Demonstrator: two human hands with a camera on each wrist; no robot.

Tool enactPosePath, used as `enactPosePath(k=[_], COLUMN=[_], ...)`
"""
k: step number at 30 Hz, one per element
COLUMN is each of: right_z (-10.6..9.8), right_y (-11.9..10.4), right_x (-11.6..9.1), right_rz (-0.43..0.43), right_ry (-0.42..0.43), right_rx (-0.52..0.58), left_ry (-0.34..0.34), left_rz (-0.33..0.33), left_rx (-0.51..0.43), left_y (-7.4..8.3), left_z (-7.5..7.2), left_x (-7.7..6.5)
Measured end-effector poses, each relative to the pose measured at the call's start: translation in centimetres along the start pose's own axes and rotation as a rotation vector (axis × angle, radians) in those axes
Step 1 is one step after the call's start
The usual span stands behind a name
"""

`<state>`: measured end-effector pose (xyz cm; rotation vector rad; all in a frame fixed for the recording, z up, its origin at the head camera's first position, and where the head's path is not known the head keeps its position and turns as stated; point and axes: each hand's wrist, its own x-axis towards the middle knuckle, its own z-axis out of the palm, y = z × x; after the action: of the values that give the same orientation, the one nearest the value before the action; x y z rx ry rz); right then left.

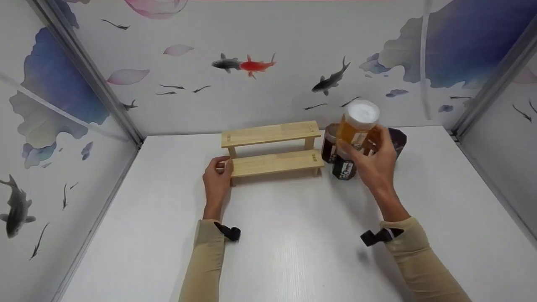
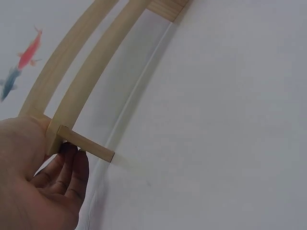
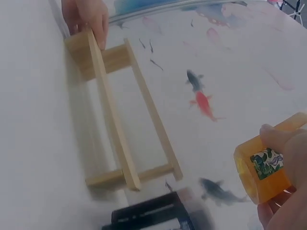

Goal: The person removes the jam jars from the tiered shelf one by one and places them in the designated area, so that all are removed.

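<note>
A two-tier wooden shelf rack [image 1: 275,162] stands toward the back of the white table. My left hand [image 1: 217,175] grips the left end of its lower board, with the thumb at the board and curled fingers below it in the left wrist view. To the right of the rack, my right hand [image 1: 377,157] holds an amber jar [image 1: 351,133] with a white lid, raised above the table. In the right wrist view, the jar [image 3: 278,184] shows a patterned label, and my thumb lies along its side.
Dark jars stand beside the rack's right end: one behind [image 1: 330,147], a labelled one [image 1: 344,168] in front, and a dark shape [image 1: 397,140] partly behind my right hand. Printed panels with fish [image 1: 256,66] enclose the table's back and sides.
</note>
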<state>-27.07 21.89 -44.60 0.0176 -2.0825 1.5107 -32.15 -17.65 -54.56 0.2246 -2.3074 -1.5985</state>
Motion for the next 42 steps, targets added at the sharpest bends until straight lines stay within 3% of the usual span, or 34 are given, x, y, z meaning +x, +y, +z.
enactPosePath(k=[6, 11, 26, 34, 42], right_z=[-3.5, -5.3, -6.4, -6.2, -7.8], right_y=[2.2, 4.0, 9.3, 10.3, 10.4], right_x=[0.0, -0.6, -1.8, -2.2, -1.5], right_rz=[0.094, 0.151, 0.318, 0.298, 0.304], right_ry=[0.064, 0.054, -0.203, -0.259, -0.4], right_rx=[-0.078, -0.14, -0.248, -0.291, -0.306], left_ry=[0.004, 0.007, -0.008, -0.023, -0.029], left_rz=[0.007, -0.005, -0.006, -0.018, -0.009], left_rx=[0.007, 0.014, -0.001, -0.015, -0.014], left_y=[0.0, -0.1, -0.6, -0.3, -0.1], left_z=[0.0, 0.0, 0.0, 0.0, 0.0], left_x=[0.1, 0.0, -0.1, 0.0, 0.0])
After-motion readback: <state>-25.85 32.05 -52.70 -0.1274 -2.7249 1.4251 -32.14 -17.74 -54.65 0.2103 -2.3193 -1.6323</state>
